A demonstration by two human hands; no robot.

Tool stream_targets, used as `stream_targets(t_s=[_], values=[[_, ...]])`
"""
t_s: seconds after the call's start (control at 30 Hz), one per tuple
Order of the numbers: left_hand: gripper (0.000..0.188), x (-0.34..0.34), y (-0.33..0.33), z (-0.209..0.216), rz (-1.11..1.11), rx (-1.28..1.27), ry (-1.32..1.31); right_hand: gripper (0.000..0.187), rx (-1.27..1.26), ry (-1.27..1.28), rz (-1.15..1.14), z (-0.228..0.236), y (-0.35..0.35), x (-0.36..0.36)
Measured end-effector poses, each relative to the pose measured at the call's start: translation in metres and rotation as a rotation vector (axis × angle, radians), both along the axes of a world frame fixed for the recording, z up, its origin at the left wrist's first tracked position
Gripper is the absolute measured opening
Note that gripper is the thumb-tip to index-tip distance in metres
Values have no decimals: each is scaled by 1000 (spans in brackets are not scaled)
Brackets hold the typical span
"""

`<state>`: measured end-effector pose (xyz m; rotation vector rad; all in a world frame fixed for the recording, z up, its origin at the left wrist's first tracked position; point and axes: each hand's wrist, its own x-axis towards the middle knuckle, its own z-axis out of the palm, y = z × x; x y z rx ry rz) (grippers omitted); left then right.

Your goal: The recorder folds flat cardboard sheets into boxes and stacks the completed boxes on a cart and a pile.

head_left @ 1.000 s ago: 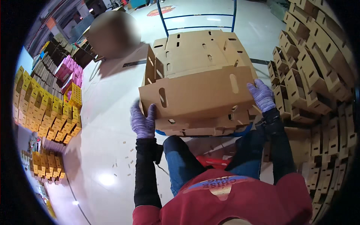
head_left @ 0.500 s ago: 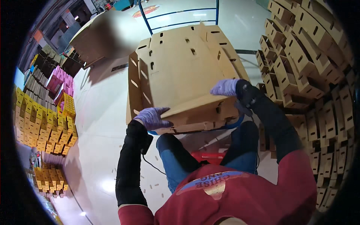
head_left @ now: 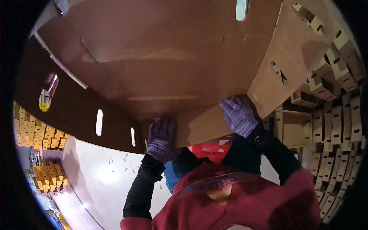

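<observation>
A large brown cardboard box blank [head_left: 176,69] with slotted side flaps fills the upper picture, tilted up toward me. Along its bottom runs a folded near flap [head_left: 199,128]. My left hand [head_left: 163,140], in a purple knit glove, grips the left end of this flap, its fingers laid along the inner face. At the flap's right end, my right hand [head_left: 240,117], gloved alike, holds on with bent fingers over the board. Both thumbs are hidden. The left side flap [head_left: 76,111] and right side flap [head_left: 285,73] spread outward.
Stacks of yellow boxes [head_left: 48,172] stand at the left. Brown cardboard boxes [head_left: 337,126] are piled high on the right. A red plastic thing [head_left: 211,151] sits between my legs. Small scraps [head_left: 124,161] lie scattered on the pale floor [head_left: 99,153].
The cardboard blank has come up off the stack and tilted toward me, covering the cart and stack. My left hand has moved down and right a little; my right hand has moved down.
</observation>
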<state>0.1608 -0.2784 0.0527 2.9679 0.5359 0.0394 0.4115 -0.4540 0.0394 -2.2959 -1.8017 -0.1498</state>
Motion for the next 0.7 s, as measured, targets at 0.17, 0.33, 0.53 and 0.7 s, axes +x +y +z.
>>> stream_targets(t_s=[0.17,0.33,0.53,0.7], values=[[91,2,10,16,3,-102,50,32,29,122,10,1,5,7],[81,12,44,37,-113,-248,125,31,157,-92,94,52,-2,23],[49,62,49,113,162,237,48,42,378,392,-291,35,-22,23],[75,166,-56,151,-49,62,-9,37,158,1057,234,1,-18,-39]])
